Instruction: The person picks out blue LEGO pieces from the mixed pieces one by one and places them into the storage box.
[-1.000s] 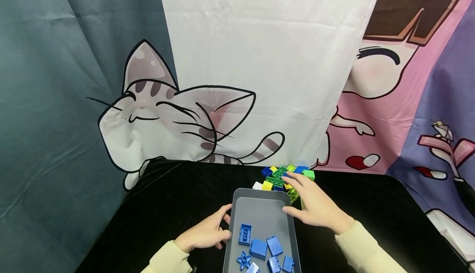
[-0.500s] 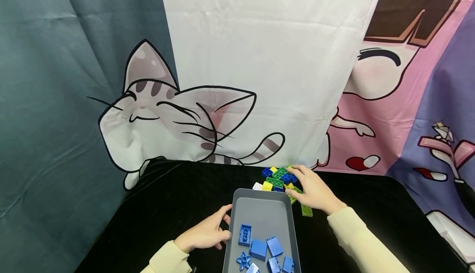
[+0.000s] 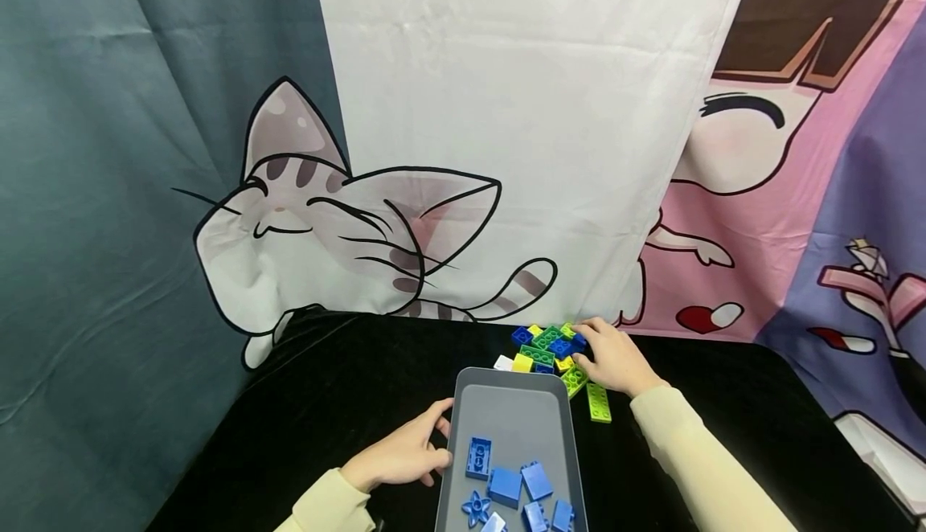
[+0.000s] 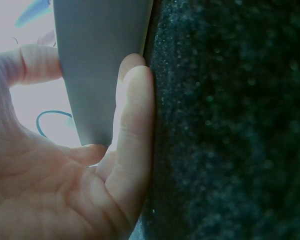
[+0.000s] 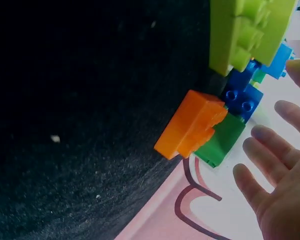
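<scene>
A grey rectangular tray [image 3: 510, 411] lies at the front middle of the head view, with several blue toy bricks [image 3: 504, 486] and a blue flower piece [image 3: 476, 509] inside. My left hand [image 3: 398, 450] rests against its left side; the left wrist view shows fingertips [image 4: 140, 82] on the outer wall. My right hand [image 3: 616, 359] reaches over the right side of a mixed brick pile [image 3: 538, 355] behind the tray, fingers spread and slightly bent. In the right wrist view those fingers hold nothing and hang near a blue brick [image 5: 244, 99], a green brick [image 5: 222, 140] and an orange brick [image 5: 190, 125].
A black cloth [image 3: 347, 403] covers the table. One lime brick [image 3: 599, 403] lies right of the tray's far corner, and white and yellow bricks [image 3: 522, 363] sit close behind its far edge. A printed curtain [image 3: 448, 114] hangs at the table's back edge.
My right hand has moved away from me and lower over the pile's right side, uncovering the lime brick beside the tray. My left hand and the tray have stayed put.
</scene>
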The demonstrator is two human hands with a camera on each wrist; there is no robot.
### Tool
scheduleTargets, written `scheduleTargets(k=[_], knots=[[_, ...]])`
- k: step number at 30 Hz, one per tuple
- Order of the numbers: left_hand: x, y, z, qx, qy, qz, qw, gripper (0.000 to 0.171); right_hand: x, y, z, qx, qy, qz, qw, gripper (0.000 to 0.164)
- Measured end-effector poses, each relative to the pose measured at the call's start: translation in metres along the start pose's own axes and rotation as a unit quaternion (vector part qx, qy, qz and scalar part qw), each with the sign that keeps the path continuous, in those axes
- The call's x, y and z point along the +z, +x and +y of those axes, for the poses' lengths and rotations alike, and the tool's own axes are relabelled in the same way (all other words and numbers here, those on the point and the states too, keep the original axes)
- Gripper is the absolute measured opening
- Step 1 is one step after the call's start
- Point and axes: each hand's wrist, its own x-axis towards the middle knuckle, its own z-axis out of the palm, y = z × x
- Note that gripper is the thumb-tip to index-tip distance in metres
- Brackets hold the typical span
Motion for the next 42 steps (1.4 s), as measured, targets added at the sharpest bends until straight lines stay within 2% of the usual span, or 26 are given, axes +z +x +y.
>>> scheduleTargets(k=[7,14,18,21,32,42], knots=[[0.001,0.0,0.0,0.004,0.0,-0.002,1.0,0.086,0.002,0.001,0.006,-0.018,-0.04,-0.005,0.999,0.046],[0.002,0.001,0.002,0.006,-0.005,-0.004,1.0,0.086,0.002,0.002,0.013,-0.033,-0.066,0.02,0.997,0.036],[0.001,0.001,0.003,0.008,-0.004,-0.005,1.0,0.086,0.002,0.0,0.018,-0.022,-0.063,0.033,0.997,0.026],[0.001,0.001,0.002,0.007,-0.001,-0.004,1.0,0.086,0.003,-0.004,0.024,-0.006,-0.056,0.028,0.998,0.02],[0.001,0.0,0.001,0.005,0.001,0.0,1.0,0.086,0.0,-0.023,0.037,0.026,-0.052,0.018,0.998,0.024],[0.001,-0.002,0.002,0.003,-0.002,0.002,1.0,0.086,-0.005,-0.037,0.037,0.009,-0.057,0.045,0.997,0.023]])
